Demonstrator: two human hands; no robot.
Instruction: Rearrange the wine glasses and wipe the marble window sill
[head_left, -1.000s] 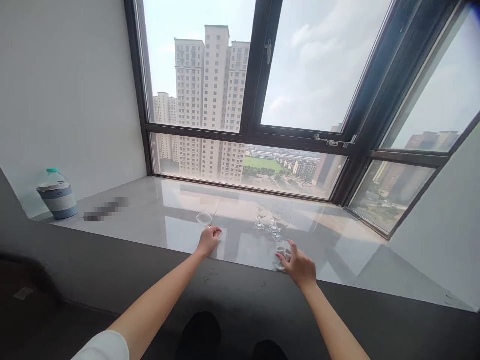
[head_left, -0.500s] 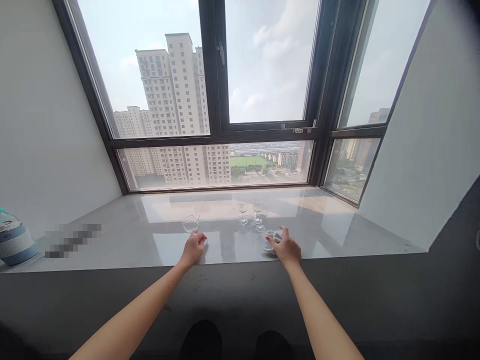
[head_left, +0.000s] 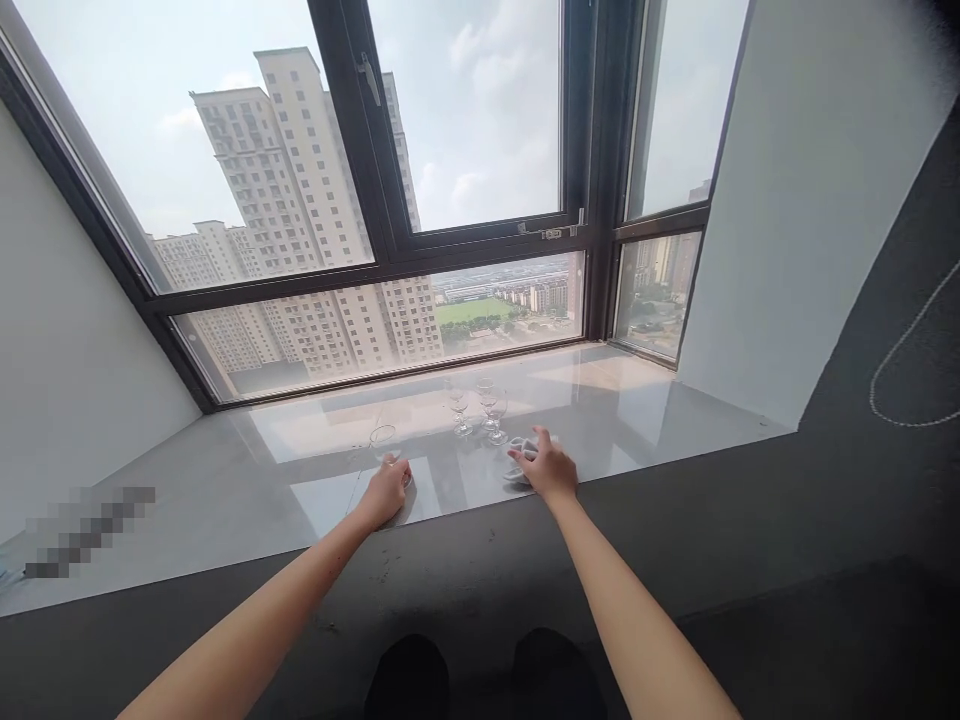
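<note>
My left hand point(head_left: 388, 490) is closed round the lower part of a clear stemmed glass point(head_left: 383, 440), near the front edge of the sill. Its bowl points up and away from me; the stem and foot are mostly hidden by my fingers. My right hand point(head_left: 552, 468) rests on a crumpled light grey cloth point(head_left: 519, 452), thumb and forefinger apart and the other fingers curled over it. Just beyond the cloth, three clear stemmed glasses stand upright in a group: a left one point(head_left: 461, 415), a front one point(head_left: 496, 420) and one partly behind it.
The glossy grey window sill point(head_left: 225, 520) ends in a front edge just before my wrists. Dark window frames point(head_left: 390, 265) rise behind it. A blurred patch point(head_left: 90, 530) covers something at the far left. A beaded cord point(head_left: 874, 385) hangs at right.
My view has turned right and tilted, so the sill now slopes in the picture. The glass in my left hand has changed its tilt. My right hand stays on the cloth.
</note>
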